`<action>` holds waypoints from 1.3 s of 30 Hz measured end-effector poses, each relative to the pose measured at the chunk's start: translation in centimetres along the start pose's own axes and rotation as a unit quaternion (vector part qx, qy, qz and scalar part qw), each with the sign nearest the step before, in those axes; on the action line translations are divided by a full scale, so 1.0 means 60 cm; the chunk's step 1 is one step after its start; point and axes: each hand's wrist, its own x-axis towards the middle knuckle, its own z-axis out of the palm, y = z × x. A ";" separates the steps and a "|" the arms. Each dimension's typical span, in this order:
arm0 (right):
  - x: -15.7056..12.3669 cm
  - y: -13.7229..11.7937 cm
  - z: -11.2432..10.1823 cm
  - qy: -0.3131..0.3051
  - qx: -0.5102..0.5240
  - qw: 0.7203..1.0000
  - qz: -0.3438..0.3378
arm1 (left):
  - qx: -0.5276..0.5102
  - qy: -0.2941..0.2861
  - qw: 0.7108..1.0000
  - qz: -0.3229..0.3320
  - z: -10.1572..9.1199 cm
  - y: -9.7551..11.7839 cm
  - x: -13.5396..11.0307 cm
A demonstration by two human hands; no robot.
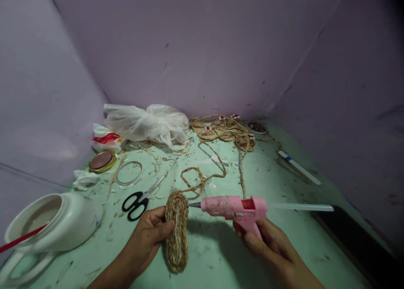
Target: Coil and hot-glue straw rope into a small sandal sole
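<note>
An oval coil of braided straw cord [177, 234] is pinched upright between the thumb and fingers of my left hand [154, 232]. My right hand [268, 240] grips the handle of a pink hot glue gun [233, 207]. The gun's dark nozzle points left and meets the coil's upper right edge. From its back sticks out a long clear glue stick [303, 207]. A loose length of the cord [217, 171] winds away from the top of the coil across the table. Black-handled scissors [139, 202] lie just left of the coil.
A white jug-like pot [78, 217] lies at the left with a red stick in it. Farther back are a tape ring [129, 173], a round tin [102, 160], a plastic bag [151, 125] and straw coils with red beads [221, 131]. A dark flat object [353, 242] lies right.
</note>
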 end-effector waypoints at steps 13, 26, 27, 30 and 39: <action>0.011 0.019 -0.018 -0.064 0.008 0.996 -0.059 | -0.039 -0.024 0.999 -0.023 0.000 0.000 -0.002; 0.013 0.014 -0.008 -0.065 -0.003 0.996 -0.068 | -0.037 -0.025 0.998 -0.033 0.001 -0.003 -0.003; 0.014 0.012 -0.008 -0.064 -0.012 0.995 -0.070 | -0.037 -0.023 0.999 -0.032 0.002 -0.001 -0.003; 0.014 0.010 -0.010 -0.064 -0.041 0.994 -0.074 | -0.040 -0.016 0.999 -0.031 0.004 0.001 -0.003; 0.013 0.008 -0.014 -0.079 -0.067 0.990 -0.096 | -0.047 -0.013 0.998 -0.036 0.004 0.001 -0.004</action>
